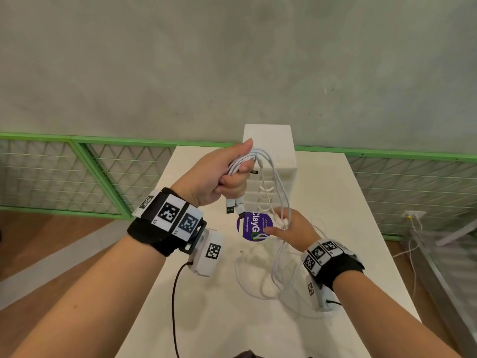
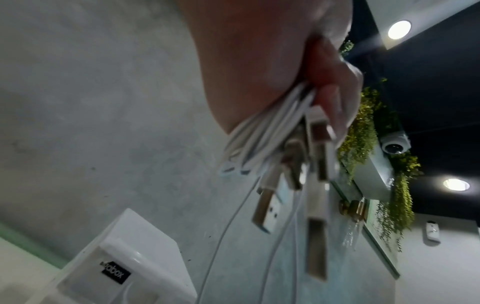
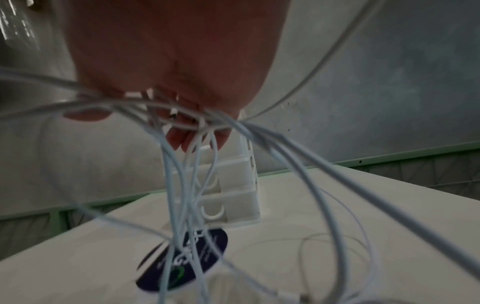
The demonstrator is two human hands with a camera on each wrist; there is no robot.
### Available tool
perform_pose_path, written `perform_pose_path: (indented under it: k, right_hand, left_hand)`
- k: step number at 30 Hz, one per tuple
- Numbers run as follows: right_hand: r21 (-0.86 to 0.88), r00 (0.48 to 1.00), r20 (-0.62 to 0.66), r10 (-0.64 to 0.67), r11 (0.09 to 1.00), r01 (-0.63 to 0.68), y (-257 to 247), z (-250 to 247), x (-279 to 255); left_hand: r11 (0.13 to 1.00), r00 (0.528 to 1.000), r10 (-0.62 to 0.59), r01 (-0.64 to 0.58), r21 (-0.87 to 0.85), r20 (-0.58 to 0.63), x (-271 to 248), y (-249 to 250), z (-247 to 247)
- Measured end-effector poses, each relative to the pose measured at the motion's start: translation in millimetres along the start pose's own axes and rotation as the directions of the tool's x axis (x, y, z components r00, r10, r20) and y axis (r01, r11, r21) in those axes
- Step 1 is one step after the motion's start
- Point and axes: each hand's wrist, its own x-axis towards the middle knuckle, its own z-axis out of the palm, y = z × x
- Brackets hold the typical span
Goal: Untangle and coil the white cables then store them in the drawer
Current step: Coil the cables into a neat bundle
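My left hand (image 1: 227,174) is raised above the table and grips a bundle of white cables (image 1: 273,182); their USB plugs (image 1: 235,207) hang below the fist. In the left wrist view the fingers (image 2: 330,98) curl round the same cables (image 2: 262,142) and plugs (image 2: 267,207). Lower and to the right, my right hand (image 1: 289,228) holds the hanging strands among its curled fingers. Loose cable loops (image 1: 268,275) trail onto the table beneath it. In the right wrist view the strands (image 3: 187,185) cross the fingers (image 3: 182,135). The white drawer unit (image 1: 271,161) stands behind, its drawers closed.
The white table (image 1: 211,306) runs toward a grey wall. A round purple sticker (image 1: 254,226) lies on it in front of the drawer unit. Green mesh railings (image 1: 77,171) flank the table. Another white cord (image 1: 413,244) hangs from a wall socket at right.
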Motion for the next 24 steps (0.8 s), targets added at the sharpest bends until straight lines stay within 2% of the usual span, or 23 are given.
perform_pose_path:
  k: [3, 5, 7, 10, 13, 16, 19, 21, 22, 24]
  right_hand:
    - [0.16, 0.992, -0.123, -0.03, 0.986, 0.05, -16.2, -13.0, -4.0]
    - [0.222, 0.991, -0.124, -0.04, 0.973, 0.068, -22.9, -23.7, -1.4]
    - [0.16, 0.999, -0.022, -0.044, 0.986, 0.047, -27.4, -35.0, 3.8]
    - [0.046, 0.989, 0.146, 0.021, 0.999, -0.028, -30.2, -49.9, 7.8]
    - [0.013, 0.977, 0.203, 0.059, 0.998, -0.063, -30.0, -54.9, 9.0]
    - [0.006, 0.971, 0.237, 0.014, 1.0, -0.016, -40.3, -46.5, 9.7]
    - [0.123, 0.985, 0.104, -0.134, 0.985, 0.121, -61.0, -28.5, 13.2]
    - [0.155, 0.966, -0.008, -0.257, 0.954, 0.255, -72.0, -12.3, 16.6]
    - [0.178, 0.954, -0.073, -0.291, 0.937, 0.3, -75.2, -4.7, 18.9]
    - [0.287, 0.946, -0.165, -0.28, 0.904, 0.318, -84.5, 6.7, 18.5]
  left_hand:
    - [0.998, 0.998, -0.023, 0.026, 0.049, -0.055, 0.4, -5.9, -6.6]
    - [0.996, 0.994, -0.045, 0.052, 0.07, -0.096, 1.1, -10.5, -11.4]
    - [0.994, 0.986, -0.065, 0.078, 0.081, -0.154, 2.1, -14.0, -16.1]
    - [0.987, 0.966, -0.099, 0.125, 0.097, -0.24, 1.6, -16.8, -23.6]
    - [0.983, 0.947, -0.13, 0.161, 0.086, -0.293, -0.7, -19.5, -30.7]
    - [0.977, 0.943, -0.154, 0.19, 0.097, -0.294, -1.0, -22.9, -30.3]
    - [0.968, 0.956, -0.186, 0.218, 0.123, -0.229, 1.0, -24.8, -23.4]
    - [0.969, 0.965, -0.196, 0.218, 0.12, -0.176, 1.7, -23.9, -18.0]
    - [0.971, 0.969, -0.196, 0.213, 0.107, -0.147, 1.9, -22.9, -15.8]
    - [0.979, 0.978, -0.189, 0.195, 0.063, -0.09, 1.8, -21.1, -12.9]
